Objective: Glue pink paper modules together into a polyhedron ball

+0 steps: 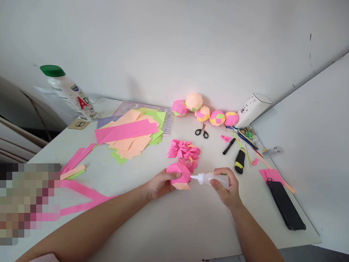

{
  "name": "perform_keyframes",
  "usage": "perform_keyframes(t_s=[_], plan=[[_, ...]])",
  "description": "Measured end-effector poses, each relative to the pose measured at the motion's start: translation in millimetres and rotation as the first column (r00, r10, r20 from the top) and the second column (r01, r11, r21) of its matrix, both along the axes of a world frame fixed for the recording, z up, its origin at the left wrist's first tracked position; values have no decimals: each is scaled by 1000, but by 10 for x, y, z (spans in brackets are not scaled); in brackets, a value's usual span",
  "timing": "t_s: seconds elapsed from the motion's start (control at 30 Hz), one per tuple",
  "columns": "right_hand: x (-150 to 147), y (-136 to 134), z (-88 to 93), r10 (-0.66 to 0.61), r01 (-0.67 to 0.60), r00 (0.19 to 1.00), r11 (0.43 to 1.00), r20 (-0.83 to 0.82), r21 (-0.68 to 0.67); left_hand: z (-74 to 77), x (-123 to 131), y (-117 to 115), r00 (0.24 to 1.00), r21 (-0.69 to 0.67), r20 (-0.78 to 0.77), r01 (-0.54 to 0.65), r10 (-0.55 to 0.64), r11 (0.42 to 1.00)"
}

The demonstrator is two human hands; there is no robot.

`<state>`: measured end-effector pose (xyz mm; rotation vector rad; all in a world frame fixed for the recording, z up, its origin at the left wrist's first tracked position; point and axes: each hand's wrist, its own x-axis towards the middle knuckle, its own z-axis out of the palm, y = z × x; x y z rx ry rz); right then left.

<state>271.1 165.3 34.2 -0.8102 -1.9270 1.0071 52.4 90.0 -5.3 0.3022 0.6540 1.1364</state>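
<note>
My left hand [160, 183] is closed on a partly built pink paper ball [178, 173], with a peach piece at its lower edge. In my right hand [229, 189] lies a clear glue bottle [208, 179] with a white nozzle, held sideways. The nozzle tip points left and is at the ball's right edge; whether it touches I cannot tell. Just beyond the ball sits a heap of folded pink paper pieces [184, 149]. Farther back is a pair of black-handled scissors [201, 131].
Several finished paper balls [217, 118] line the wall. Paper strips [128, 133] are piled left of centre, near a white bottle [72, 94] with a green cap. At right are a cutter [240, 161], a black marker [229, 146], a white box [252, 109] and a black phone case [286, 205].
</note>
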Motion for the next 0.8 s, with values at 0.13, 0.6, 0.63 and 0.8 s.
perform_keyframes(t_s=[0.13, 0.6, 0.63, 0.8], plan=[[-7, -3, 7, -8, 8, 1000, 1000, -6, 21, 2, -4, 2, 1000, 6, -4, -3, 3, 1000], [-13, -10, 10, -39, 39, 999, 998, -1, 43, -26, -2, -1, 1000, 25, 3, 2, -2, 1000], [-15, -11, 7, -41, 41, 999, 998, 1, 45, -26, -2, 1, 1000, 25, 3, 4, -4, 1000], [-24, -12, -5, -36, 37, 999, 998, -28, 46, -9, -2, 2, 1000, 12, -8, 1, -1, 1000]])
